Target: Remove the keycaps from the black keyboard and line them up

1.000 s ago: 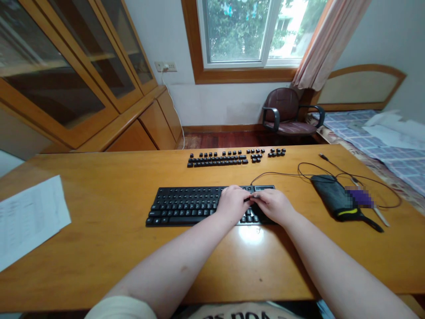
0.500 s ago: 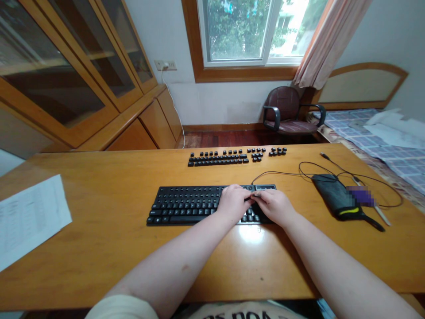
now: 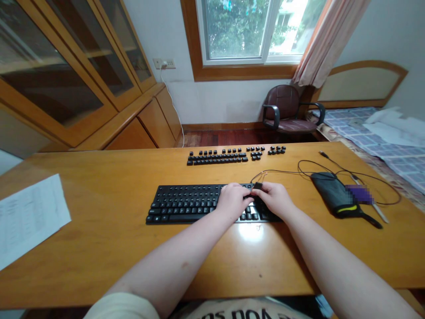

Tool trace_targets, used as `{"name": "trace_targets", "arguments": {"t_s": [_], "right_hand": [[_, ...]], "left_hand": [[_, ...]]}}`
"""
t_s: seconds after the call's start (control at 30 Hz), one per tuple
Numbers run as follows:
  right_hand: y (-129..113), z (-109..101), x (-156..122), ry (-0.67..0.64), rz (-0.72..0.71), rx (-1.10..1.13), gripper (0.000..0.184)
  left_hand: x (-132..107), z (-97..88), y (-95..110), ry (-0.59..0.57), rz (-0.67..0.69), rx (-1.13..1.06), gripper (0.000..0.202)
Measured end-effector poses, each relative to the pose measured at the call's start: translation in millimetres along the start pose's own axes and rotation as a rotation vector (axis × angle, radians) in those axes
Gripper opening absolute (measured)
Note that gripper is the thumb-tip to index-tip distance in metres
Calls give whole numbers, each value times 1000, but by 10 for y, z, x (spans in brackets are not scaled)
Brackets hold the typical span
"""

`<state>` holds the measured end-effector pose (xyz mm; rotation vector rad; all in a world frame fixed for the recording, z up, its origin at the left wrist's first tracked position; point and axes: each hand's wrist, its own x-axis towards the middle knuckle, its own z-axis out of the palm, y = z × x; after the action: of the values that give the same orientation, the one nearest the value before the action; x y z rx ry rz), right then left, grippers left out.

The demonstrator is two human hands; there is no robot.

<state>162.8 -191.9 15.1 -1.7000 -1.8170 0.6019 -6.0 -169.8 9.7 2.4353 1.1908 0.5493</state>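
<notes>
A black keyboard [image 3: 186, 204] lies on the desk, its upper rows stripped of keycaps and its lower rows still capped. Above its right part my right hand [image 3: 275, 198] is closed on a keycap puller [image 3: 258, 185], a small black handle with two thin wires pointing up and away. My left hand [image 3: 232, 200] rests over the keyboard just beside it, thumb and fingers drawn together at the right hand's fingertips. What the left fingers pinch is hidden. Loose black keycaps [image 3: 217, 158] stand in rows behind the keyboard.
A dark pouch [image 3: 332, 195] and a purple blurred item [image 3: 360, 194] lie at the right, among a looping black cable [image 3: 300, 166]. Printed paper [image 3: 33, 217] lies at the left. Beyond the desk are a chair [image 3: 288, 108] and a bed [image 3: 358, 128].
The puller has turned in my right hand, so its wires now point up and away from me. Both hands stay over the same part of the keyboard.
</notes>
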Motion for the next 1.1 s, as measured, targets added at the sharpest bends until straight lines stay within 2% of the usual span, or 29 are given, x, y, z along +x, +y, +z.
{"name": "trace_targets", "arguments": {"t_s": [0.2, 0.37, 0.47, 0.57, 0.63, 0.73, 0.87, 1.03, 1.1], "right_hand": [[16, -26, 28, 15, 7, 99, 22], [41, -54, -28, 43, -209, 44, 20], [60, -53, -63, 117, -336, 97, 16], [58, -29, -76, 198, -387, 202, 13], [47, -7, -76, 210, -348, 278, 13], [32, 18, -75, 171, -194, 371, 18], [31, 24, -81, 163, -17, 395, 27], [37, 23, -82, 150, 2, 405, 30], [38, 34, -78, 145, 6, 409, 30]], "left_hand": [[5, -15, 7, 7, -18, -21, 18], [-11, -18, 8, 71, -33, -61, 19], [-27, -19, 9, 116, -47, -149, 18], [-42, -20, 10, 160, -56, -237, 18], [-50, -25, 14, 185, -56, -271, 17], [-57, -39, 22, 215, -38, -283, 16], [-62, -49, 20, 193, 0, -300, 17], [-70, -36, -7, 165, -58, -415, 32], [-72, -39, -14, 163, -66, -434, 30]]}}
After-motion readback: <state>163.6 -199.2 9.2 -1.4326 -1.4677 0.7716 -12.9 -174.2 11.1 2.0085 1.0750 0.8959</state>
